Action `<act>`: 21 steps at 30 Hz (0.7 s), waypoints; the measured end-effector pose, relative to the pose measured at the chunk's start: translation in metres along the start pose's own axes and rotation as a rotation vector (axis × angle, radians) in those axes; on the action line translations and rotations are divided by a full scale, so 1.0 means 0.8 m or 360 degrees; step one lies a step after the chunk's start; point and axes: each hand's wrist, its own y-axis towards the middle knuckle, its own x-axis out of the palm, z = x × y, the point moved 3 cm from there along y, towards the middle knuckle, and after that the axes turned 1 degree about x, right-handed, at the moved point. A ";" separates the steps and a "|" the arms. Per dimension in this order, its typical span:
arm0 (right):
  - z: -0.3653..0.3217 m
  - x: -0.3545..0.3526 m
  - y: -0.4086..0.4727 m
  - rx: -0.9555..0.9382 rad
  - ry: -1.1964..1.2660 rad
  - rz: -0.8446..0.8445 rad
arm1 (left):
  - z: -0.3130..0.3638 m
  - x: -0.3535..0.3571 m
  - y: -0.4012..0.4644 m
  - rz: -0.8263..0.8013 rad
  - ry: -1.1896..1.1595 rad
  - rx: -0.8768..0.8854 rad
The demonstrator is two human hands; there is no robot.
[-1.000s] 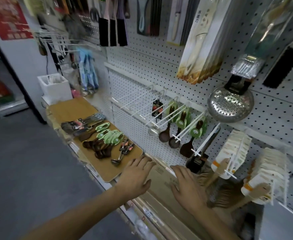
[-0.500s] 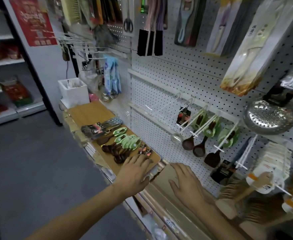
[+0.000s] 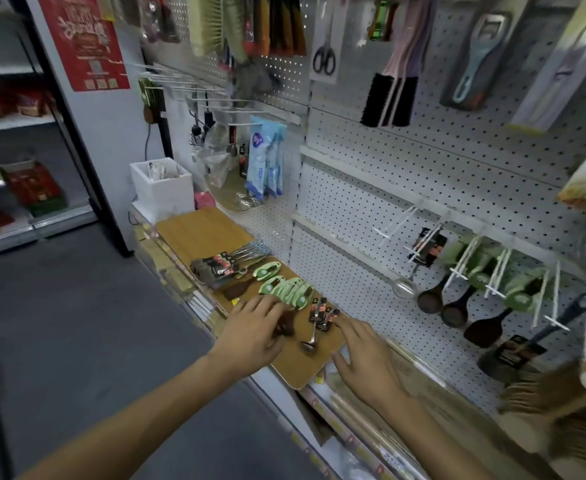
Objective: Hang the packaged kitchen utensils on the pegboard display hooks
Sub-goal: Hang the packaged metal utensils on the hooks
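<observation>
A white pegboard point(image 3: 405, 188) is filling the right of the view, with hooks point(image 3: 464, 258) standing out from its lower rail. Dark wooden spoons with green cards point(image 3: 457, 303) are already being carried on several of those hooks, beside a metal ladle point(image 3: 405, 285).

Below and to the left, a wooden board point(image 3: 208, 230) is being used as a rest for the loose stock: a bundle of steel utensils point(image 3: 229, 261), a fan of green-carded wooden spoons point(image 3: 284, 289), and small steel spoons on black cards point(image 3: 321, 315).

The left hand point(image 3: 253, 329) is being laid over the dark bowls of the wooden spoons, fingers curled onto them; a firm grip cannot be told. The right hand point(image 3: 364, 358) is being held flat and released, fingertips just beside the black-carded spoons.
</observation>
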 end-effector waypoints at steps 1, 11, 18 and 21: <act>-0.013 0.003 0.009 -0.0003 -0.0007 -0.0002 | -0.014 -0.003 -0.003 0.0003 0.0006 -0.0010; -0.088 0.053 0.120 -0.0038 -0.0053 -0.0064 | -0.140 -0.005 0.000 -0.0063 0.0029 -0.0106; -0.117 0.120 0.238 -0.0060 -0.0001 -0.0152 | -0.256 0.008 0.053 -0.0067 0.0011 -0.0153; -0.128 0.146 0.299 -0.0048 0.0027 -0.0204 | -0.314 0.015 0.081 -0.0115 0.0042 -0.0195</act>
